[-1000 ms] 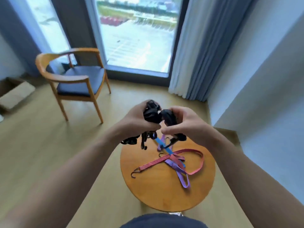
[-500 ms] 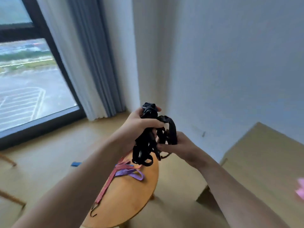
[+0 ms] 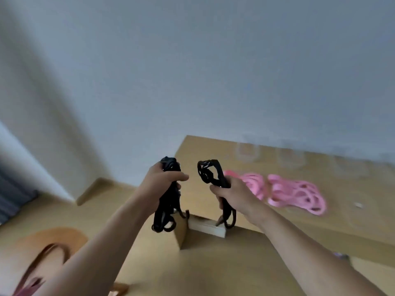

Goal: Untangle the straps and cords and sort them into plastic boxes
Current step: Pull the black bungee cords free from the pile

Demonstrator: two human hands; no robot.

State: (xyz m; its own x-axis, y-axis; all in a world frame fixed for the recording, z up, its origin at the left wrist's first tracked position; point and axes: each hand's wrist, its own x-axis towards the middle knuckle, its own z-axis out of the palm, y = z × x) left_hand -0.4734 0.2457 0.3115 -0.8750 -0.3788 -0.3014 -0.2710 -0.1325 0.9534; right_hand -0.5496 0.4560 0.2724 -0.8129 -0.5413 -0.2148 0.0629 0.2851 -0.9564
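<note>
Blurred head-camera view toward a pale wall and a light wooden desk (image 3: 205, 150). Sorting judged partway along, nearer the middle than the end. On the desk, pink cords (image 3: 295, 194) lying in loose loops, out on the bare top rather than in any box. Behind them, along the wall, a row of clear plastic boxes (image 3: 246, 153), faint and too smeared for any reading of contents. Two black bundles up in the air by the desk's near corner, a gap between them and no visible link, so probably free of each other and ready for boxing. Low at the left edge, a round wooden table (image 3: 64, 236) with a red strap (image 3: 42, 259) on it, likely waiting its turn. Left hand (image 3: 162, 184) raised, forearm reaching forward, fingers and thumb curled tight round the first black bundle (image 3: 165, 212), loops and a hook end dangling below the fist. Right hand (image 3: 233, 195) at much the same height, just to the right, fingers wrapped round the second black bundle (image 3: 210, 173), a tangled head poking above the knuckles and tails hanging toward the desk corner. Neither hand touching the desk.
</note>
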